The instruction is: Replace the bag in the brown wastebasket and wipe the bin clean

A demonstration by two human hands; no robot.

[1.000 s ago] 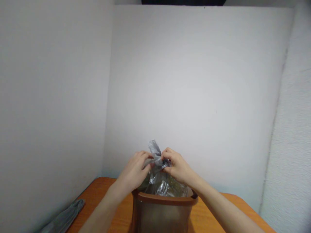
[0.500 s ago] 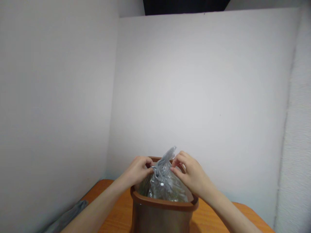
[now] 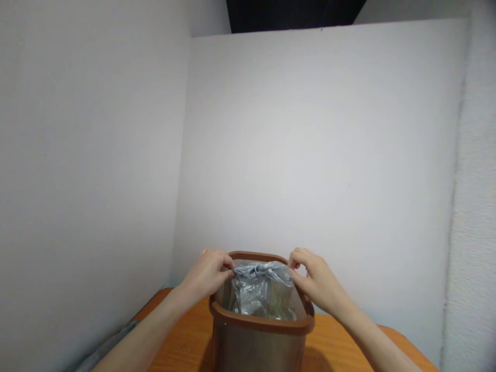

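A brown plastic bin (image 3: 260, 326) stands on an orange table (image 3: 337, 346) in front of me. A grey translucent plastic bag (image 3: 261, 292) sits inside it. My left hand (image 3: 207, 273) pinches the bag's top edge at the bin's left rim. My right hand (image 3: 315, 278) pinches the same edge at the right rim. The bag's mouth is stretched flat between the two hands, just above the bin's opening.
White walls close in on the left, behind and at the right. A folded grey bag or cloth (image 3: 106, 347) lies on the table at the lower left, against the wall.
My hands were together, gripping the bunched top of the bag; they have moved apart and lower, pulling the bag's top wide across the bin's opening.
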